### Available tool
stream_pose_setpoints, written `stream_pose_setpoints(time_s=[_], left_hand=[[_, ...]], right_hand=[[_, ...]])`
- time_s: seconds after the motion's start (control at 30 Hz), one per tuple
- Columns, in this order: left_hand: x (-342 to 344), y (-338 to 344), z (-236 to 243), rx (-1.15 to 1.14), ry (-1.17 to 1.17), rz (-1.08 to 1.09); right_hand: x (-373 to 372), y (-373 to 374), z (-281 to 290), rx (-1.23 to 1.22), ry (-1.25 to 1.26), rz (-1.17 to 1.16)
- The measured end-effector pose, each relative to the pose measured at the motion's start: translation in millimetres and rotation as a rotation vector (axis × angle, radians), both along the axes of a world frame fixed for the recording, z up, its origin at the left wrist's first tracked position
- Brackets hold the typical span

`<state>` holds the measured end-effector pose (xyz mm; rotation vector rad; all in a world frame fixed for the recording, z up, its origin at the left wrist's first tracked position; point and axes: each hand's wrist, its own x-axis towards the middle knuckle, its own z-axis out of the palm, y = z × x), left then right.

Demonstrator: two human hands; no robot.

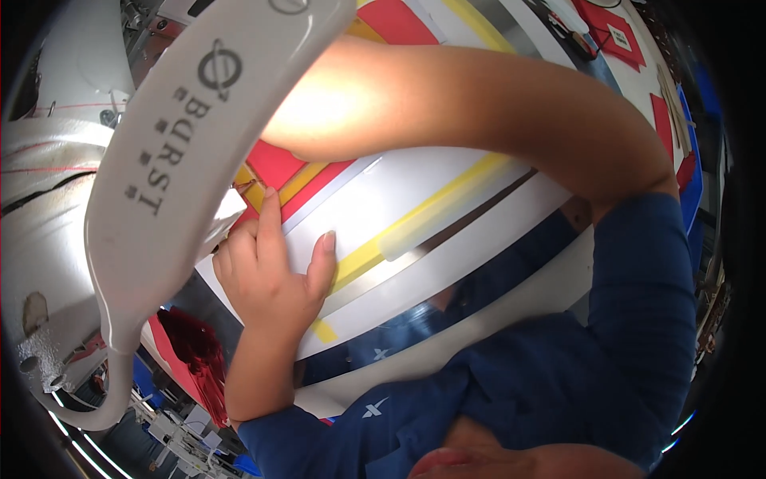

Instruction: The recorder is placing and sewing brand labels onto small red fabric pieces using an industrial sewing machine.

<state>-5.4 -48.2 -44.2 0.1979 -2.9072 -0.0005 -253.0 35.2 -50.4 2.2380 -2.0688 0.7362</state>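
My left hand [267, 271] lies palm down on a white work surface [399, 191], thumb spread and index finger stretched forward. Its index fingertip touches the edge of a yellow strip [297, 188] that borders a piece of red material [275, 164]. Across the top, my right forearm [479, 100] reaches from the right side toward the left. Only the brightly lit wrist end of my right hand [311, 112] shows; a white lamp-like housing [144, 247] in front covers its fingers, so I cannot see what they hold. A small white block-like part [227, 215] sits beside my left fingertips.
White machine parts [48, 207] with thin red light lines stand on the left. Yellow tape [431, 211] runs across the surface near a dark metal edge strip [447, 307]. Red material [195, 351] hangs at lower left. More red pieces [614, 36] and a blue bin [692, 160] are at right.
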Motion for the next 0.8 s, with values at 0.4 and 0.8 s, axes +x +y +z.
stream_pose_setpoints(time_s=[0.4, 0.8], left_hand=[[-2.6, 1.9, 6.3, -0.015, -0.054, 0.018], [5.0, -5.4, 2.9, 0.195, 0.084, 0.06]], right_hand=[[7.6, -0.5, -1.7, -0.12, -0.032, -0.104], [6.0, -7.9, -12.1, -0.226, -0.089, -0.019]])
